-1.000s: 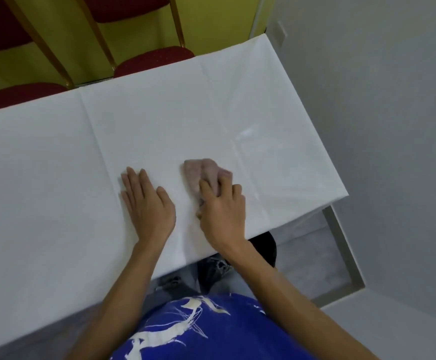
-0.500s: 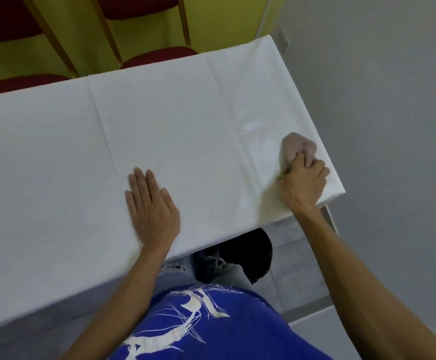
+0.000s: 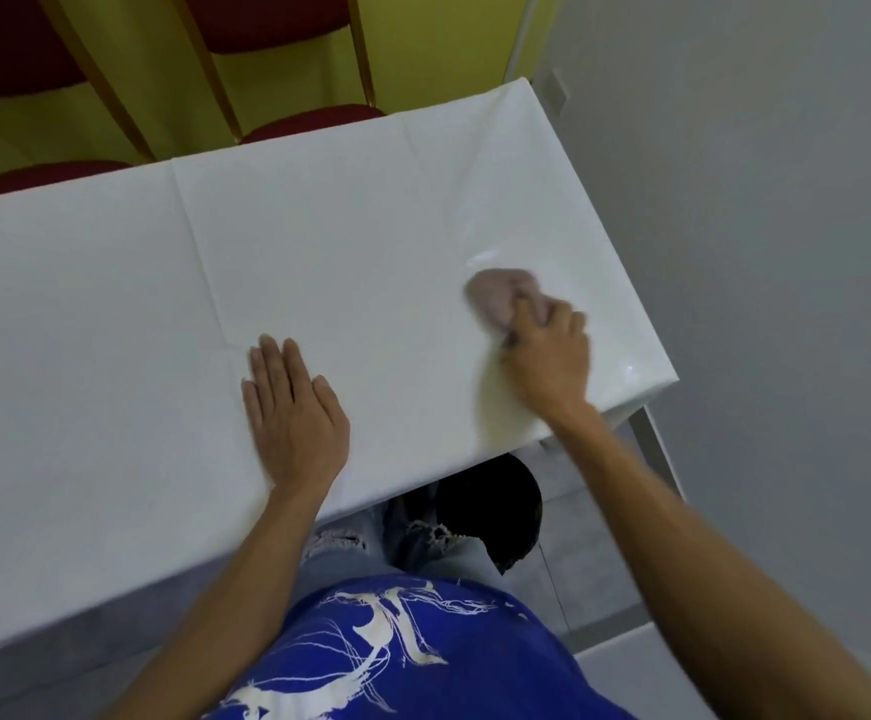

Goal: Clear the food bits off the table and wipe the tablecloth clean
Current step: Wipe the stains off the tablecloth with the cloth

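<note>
Right of centre, the grip of the right hand (image 3: 547, 356) curls round a crumpled pink cloth (image 3: 493, 296) on the white plastic tablecloth (image 3: 345, 226); most of the tablecloth lies leftward, under the flat, straight-fingered left hand (image 3: 293, 407).

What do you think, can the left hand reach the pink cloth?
Probably yes. The left hand lies flat on the tablecloth, and nothing stands between it and the pink cloth, though the right hand grips that.
</note>
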